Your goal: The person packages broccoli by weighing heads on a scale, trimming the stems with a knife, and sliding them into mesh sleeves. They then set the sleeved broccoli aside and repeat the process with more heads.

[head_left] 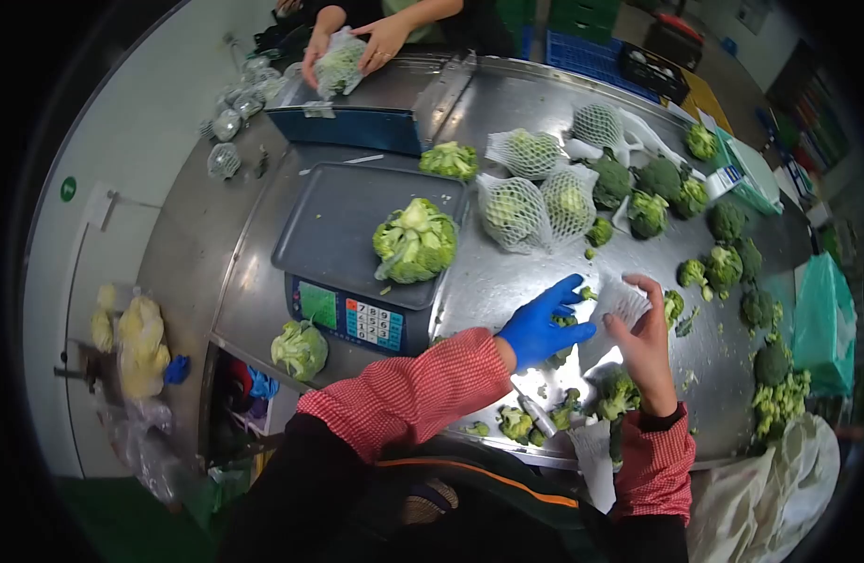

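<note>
At the far left, pale yellow plastic bags [136,333] hang beside the stainless steel table [507,272], and a bare green broccoli head [299,349] sits on the ledge below the grey electronic scale [357,319]. At the top, another person's hands [380,42] press on a netted head by a second scale. A large green broccoli head [415,241] lies on the grey scale's tray, and just right of it are two heads in white mesh netting [512,211]. The left hand [540,324], in a blue glove, is stretched forward with its fingers side by side and the thumb out below, not curled round anything. Its fingertips almost touch a small green floret [587,293] on the steel. Just right of that floret is the white foam net sleeve [627,302], pinched between the bare right hand's [643,342] thumb and bent fingers, its open end towards the glove. The sleeve looks very light, soft and stretchy, and is probably best held at the rim, where it can be spread. The floret looks light but brittle, so the stalk is the safer grip. Loose dark green broccoli heads [723,267] are scattered further right, up to a green plastic bag [821,319].
</note>
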{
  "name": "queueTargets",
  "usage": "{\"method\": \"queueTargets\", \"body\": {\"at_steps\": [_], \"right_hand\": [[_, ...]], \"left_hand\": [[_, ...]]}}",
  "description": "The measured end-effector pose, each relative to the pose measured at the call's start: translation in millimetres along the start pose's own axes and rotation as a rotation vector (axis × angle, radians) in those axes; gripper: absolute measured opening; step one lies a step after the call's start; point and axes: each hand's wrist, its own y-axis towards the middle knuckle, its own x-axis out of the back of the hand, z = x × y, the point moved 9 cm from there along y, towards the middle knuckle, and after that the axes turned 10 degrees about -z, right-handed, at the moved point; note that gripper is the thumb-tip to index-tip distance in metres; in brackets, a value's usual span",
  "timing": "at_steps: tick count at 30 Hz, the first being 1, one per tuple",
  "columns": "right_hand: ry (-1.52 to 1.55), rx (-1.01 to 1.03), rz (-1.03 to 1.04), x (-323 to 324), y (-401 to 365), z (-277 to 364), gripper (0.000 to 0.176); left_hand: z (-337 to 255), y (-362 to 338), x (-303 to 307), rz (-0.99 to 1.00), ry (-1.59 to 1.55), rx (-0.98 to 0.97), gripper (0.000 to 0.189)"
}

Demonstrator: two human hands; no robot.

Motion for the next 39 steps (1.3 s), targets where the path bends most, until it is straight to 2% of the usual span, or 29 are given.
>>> {"method": "queueTargets", "body": {"at_steps": [1, 2, 5, 6, 7, 9, 10, 11, 13, 14, 15, 16, 17, 20, 22, 23, 24, 26, 27, 29, 31, 32, 35, 36, 39], "right_hand": [[0.291, -0.050, 0.004, -17.1, -2.8, 18.5, 0.034], [0.248, -0.035, 0.023, -22.1, -1.6, 17.6, 0.033], [0.038, 0.048, 0.117, -39.9, 0.8, -0.8, 0.030], [-0.085, 0.102, 0.174, -46.7, -1.2, -9.9, 0.029], [-0.207, 0.159, 0.228, -55.8, -4.3, -15.8, 0.028], [0.082, 0.056, 0.152, -69.0, -6.8, -13.3, 0.018], [0.237, -0.019, 0.122, -78.3, -10.3, -9.9, 0.016], [0.391, -0.099, 0.087, -85.2, -13.0, -9.2, 0.015], [0.224, -0.075, 0.102, -97.3, -16.3, -13.9, 0.013], [0.128, -0.027, 0.134, -101.2, -16.2, -22.9, 0.012], [0.029, 0.023, 0.165, -105.1, -18.3, -26.2, 0.011], [-0.183, -0.008, 0.192, -105.3, -22.4, -24.7, 0.009], [-0.275, 0.175, 0.155, -107.6, -25.5, -4.8, 0.009], [-0.578, 0.757, 0.024, -126.3, -51.0, 51.4, 0.011], [-0.692, 0.944, -0.039, -134.2, -58.2, 81.4, 0.011], [-0.754, 1.036, -0.074, -136.9, -62.5, 95.6, 0.010], [-0.690, 1.058, -0.093, -135.8, -65.2, 106.8, 0.012], [-0.401, 0.890, 0.032, -135.9, -63.1, 107.3, 0.012], [-0.254, 0.801, 0.094, -138.3, -64.0, 106.9, 0.012], [0.058, 0.304, 0.242, -152.4, -55.7, 75.3, 0.008], [0.287, -0.245, 0.364, -174.4, -62.0, 17.8, 0.012], [0.115, -0.191, 0.330, -172.7, -61.3, 17.2, 0.016], [-0.480, 0.599, 0.058, -162.1, -56.2, 63.2, 0.016], [-0.587, 0.631, 0.008, -160.3, -52.6, 66.9, 0.013], [-0.653, 0.998, -0.163, -162.8, -57.5, 112.8, 0.012]], "left_hand": [[6.8, 4.7, -1.8, 0.061, -0.114, 0.153, 0.056], [9.1, 5.2, 0.8, 0.111, -0.164, 0.216, 0.051], [9.7, -9.3, 28.8, 0.097, -0.090, 0.415, 0.049], [-0.4, -16.9, 39.3, 0.078, -0.015, 0.440, 0.045], [3.9, -16.7, 50.4, -0.035, -0.072, 0.411, 0.043], [20.4, -20.4, 72.1, -0.269, -0.189, 0.351, 0.040], [25.4, -29.8, 72.1, -0.287, -0.310, 0.465, 0.032], [31.6, -36.3, 72.1, -0.207, -0.279, 0.523, 0.030], [44.7, -50.5, 72.9, -0.031, -0.211, 0.636, 0.026], [33.4, -49.5, 79.9, -0.073, -0.198, 0.543, 0.020], [36.0, -51.8, 85.5, -0.121, -0.285, 0.563, 0.020], [38.8, -53.4, 90.6, -0.167, -0.374, 0.579, 0.019], [39.7, -54.8, 95.1, -0.208, -0.460, 0.593, 0.019], [47.3, -68.6, 85.0, 0.018, -0.866, 0.708, 0.018], [51.1, -74.2, 76.5, 0.204, -1.176, 0.742, 0.019], [65.7, -75.1, 80.6, 0.022, -1.149, 0.815, 0.021], [69.9, -76.8, 83.0, -0.068, -1.125, 0.810, 0.024], [45.4, -85.8, 95.9, -0.221, -1.034, 0.791, 0.034], [58.3, -81.0, 99.2, -0.170, -1.098, 0.725, 0.034], [29.4, -81.7, 97.9, -0.012, -1.255, 0.682, 0.036], [34.8, -76.3, 113.7, -0.116, -1.193, 0.623, 0.038], [34.6, -72.7, 122.1, -0.165, -1.160, 0.590, 0.039], [31.3, -80.9, 132.5, -0.267, -1.145, 0.674, 0.040], [34.0, -79.8, 129.1, -0.218, -1.192, 0.668, 0.039], [45.9, -87.0, 128.9, -0.248, -1.107, 0.714, 0.039]]}}
